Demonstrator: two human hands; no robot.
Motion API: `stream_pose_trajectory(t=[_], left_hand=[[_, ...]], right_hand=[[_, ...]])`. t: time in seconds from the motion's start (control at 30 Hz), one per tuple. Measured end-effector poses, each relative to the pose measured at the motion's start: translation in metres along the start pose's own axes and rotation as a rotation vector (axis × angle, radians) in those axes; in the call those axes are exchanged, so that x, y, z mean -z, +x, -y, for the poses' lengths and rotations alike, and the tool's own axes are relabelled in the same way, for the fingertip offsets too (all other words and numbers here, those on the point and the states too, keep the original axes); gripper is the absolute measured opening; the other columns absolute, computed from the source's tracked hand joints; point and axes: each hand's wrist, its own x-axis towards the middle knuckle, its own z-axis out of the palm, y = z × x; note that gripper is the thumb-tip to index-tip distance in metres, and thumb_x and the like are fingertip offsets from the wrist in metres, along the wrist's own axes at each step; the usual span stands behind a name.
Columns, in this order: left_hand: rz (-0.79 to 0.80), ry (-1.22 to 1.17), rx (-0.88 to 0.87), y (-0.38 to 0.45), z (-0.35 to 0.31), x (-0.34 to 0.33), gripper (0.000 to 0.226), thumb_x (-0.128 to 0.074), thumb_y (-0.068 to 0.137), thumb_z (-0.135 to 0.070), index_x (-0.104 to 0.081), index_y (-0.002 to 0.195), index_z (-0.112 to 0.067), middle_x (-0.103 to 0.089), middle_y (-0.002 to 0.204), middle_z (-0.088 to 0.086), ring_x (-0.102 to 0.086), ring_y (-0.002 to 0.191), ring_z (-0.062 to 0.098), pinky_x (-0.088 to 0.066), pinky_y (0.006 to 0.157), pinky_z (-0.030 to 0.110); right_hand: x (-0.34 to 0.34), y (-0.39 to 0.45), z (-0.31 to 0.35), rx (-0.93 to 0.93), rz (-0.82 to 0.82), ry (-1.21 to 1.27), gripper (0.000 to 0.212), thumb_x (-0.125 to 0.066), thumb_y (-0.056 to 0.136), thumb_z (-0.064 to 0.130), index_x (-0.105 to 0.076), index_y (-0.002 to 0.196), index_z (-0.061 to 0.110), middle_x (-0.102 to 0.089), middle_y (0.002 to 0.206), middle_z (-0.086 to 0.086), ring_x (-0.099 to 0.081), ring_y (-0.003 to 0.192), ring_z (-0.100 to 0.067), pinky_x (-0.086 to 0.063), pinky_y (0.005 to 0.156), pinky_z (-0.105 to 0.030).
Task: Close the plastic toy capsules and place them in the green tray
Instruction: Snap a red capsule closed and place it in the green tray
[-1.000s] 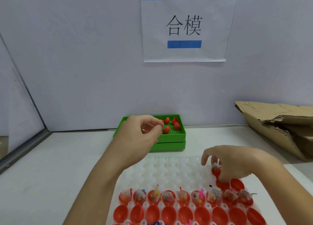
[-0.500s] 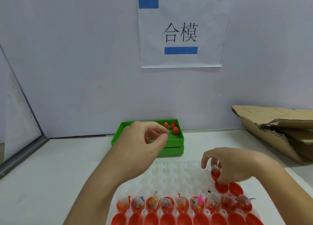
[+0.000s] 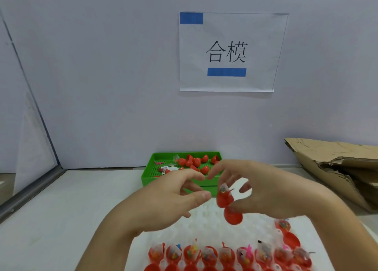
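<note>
My right hand (image 3: 272, 191) pinches an open red toy capsule (image 3: 226, 199) above the white holder tray; its hinged lid half (image 3: 233, 215) hangs below, and a small bagged toy sits in the cup. My left hand (image 3: 171, 201) is just left of the capsule, fingers loosely spread, holding nothing. The green tray (image 3: 149, 176) stands at the back against the wall, with several closed red capsules (image 3: 196, 162) and a few loose toy bits in it. More open capsules with toys (image 3: 208, 254) line the white holder tray (image 3: 206, 221) near me.
A crumpled cardboard box (image 3: 337, 166) lies at the right against the wall. A paper sign (image 3: 227, 52) hangs on the wall above the green tray. A metal rail (image 3: 30, 191) borders the table on the left.
My left hand came back from the green tray toward the middle. My right hand lifted an open capsule out of the white holder tray and brought it up between both hands.
</note>
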Motion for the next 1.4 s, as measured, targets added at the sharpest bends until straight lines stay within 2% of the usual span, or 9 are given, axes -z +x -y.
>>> stream_pose_trajectory(t=[0.23,0.43,0.73,0.87,1.0,1.1,1.2,1.3,1.4], left_hand=[[0.038,-0.153,-0.085,0.003,0.0,0.003,0.025,-0.069,0.092,-0.019,-0.068,0.115,-0.026,-0.076,0.101,-0.003,-0.073,0.091,0.012,-0.06,0.082,0.029],[0.206,-0.27,-0.097,0.0,0.004,0.003,0.049,-0.072,0.089,-0.013,-0.054,0.133,-0.029,-0.073,0.114,0.006,-0.071,0.101,0.023,-0.057,0.083,0.031],[0.161,-0.34,-0.096,0.006,0.008,-0.005,0.047,-0.069,0.091,-0.01,-0.053,0.132,-0.026,-0.074,0.112,0.005,-0.071,0.101,0.021,-0.057,0.081,0.026],[0.079,-0.431,-0.087,0.011,0.008,-0.008,0.04,-0.071,0.087,-0.008,-0.061,0.124,-0.016,-0.075,0.107,0.007,-0.072,0.1,0.021,-0.056,0.083,0.024],[-0.024,-0.477,-0.154,0.014,0.006,-0.008,0.023,-0.07,0.086,-0.004,-0.072,0.108,-0.007,-0.076,0.102,0.008,-0.073,0.099,0.022,-0.057,0.086,0.025],[-0.145,-0.512,-0.175,0.013,0.008,-0.009,0.025,-0.073,0.081,-0.002,-0.072,0.105,-0.008,-0.077,0.1,0.007,-0.073,0.097,0.02,-0.056,0.085,0.023],[-0.234,-0.563,-0.188,0.013,0.01,-0.013,0.03,-0.077,0.077,-0.009,-0.07,0.106,-0.007,-0.076,0.1,0.008,-0.073,0.098,0.022,-0.057,0.089,0.03],[-0.319,-0.609,-0.18,0.013,0.011,-0.017,0.044,-0.08,0.066,-0.021,-0.067,0.104,-0.004,-0.077,0.097,0.01,-0.073,0.095,0.025,-0.057,0.091,0.038],[-0.34,-0.584,-0.168,0.012,0.011,-0.018,0.041,-0.083,0.067,-0.018,-0.065,0.102,-0.004,-0.077,0.093,0.008,-0.074,0.09,0.022,-0.059,0.084,0.031]], right_hand=[[-0.009,-0.001,0.015,0.114,-0.037,-0.002,0.059,-0.078,0.082,0.029,-0.045,0.117,0.063,-0.054,0.113,0.036,-0.049,0.109,0.014,-0.052,0.091,-0.023],[-0.005,0.0,0.011,0.154,-0.075,0.008,0.062,-0.08,0.078,0.025,-0.048,0.114,0.064,-0.06,0.113,0.032,-0.053,0.111,0.008,-0.054,0.086,-0.026],[-0.01,0.002,0.009,0.173,-0.086,0.014,0.064,-0.08,0.077,0.029,-0.046,0.119,0.063,-0.059,0.115,0.032,-0.053,0.11,0.007,-0.054,0.086,-0.029],[-0.006,0.0,0.007,0.176,-0.115,0.071,0.068,-0.078,0.08,0.02,-0.046,0.122,0.062,-0.057,0.117,0.03,-0.056,0.109,0.003,-0.056,0.084,-0.03],[0.002,-0.005,0.002,0.174,-0.14,0.199,0.05,-0.071,0.09,0.017,-0.055,0.12,0.054,-0.061,0.113,0.021,-0.061,0.108,-0.002,-0.057,0.081,-0.028],[0.005,-0.005,-0.001,0.124,-0.221,0.252,0.032,-0.06,0.092,0.038,-0.056,0.122,0.049,-0.064,0.114,0.021,-0.065,0.104,-0.003,-0.058,0.084,-0.033],[0.002,-0.002,-0.003,0.072,-0.233,0.364,0.058,-0.056,0.073,0.063,-0.058,0.125,0.039,-0.07,0.107,0.017,-0.071,0.095,-0.007,-0.061,0.081,-0.035],[-0.004,0.0,-0.004,0.046,-0.176,0.357,0.065,-0.065,0.066,0.067,-0.058,0.126,0.044,-0.069,0.106,0.02,-0.074,0.087,-0.011,-0.061,0.08,-0.037],[-0.008,0.001,-0.005,0.064,-0.186,0.315,0.054,-0.066,0.067,0.067,-0.058,0.119,0.053,-0.065,0.106,0.026,-0.071,0.09,-0.005,-0.06,0.082,-0.035]])
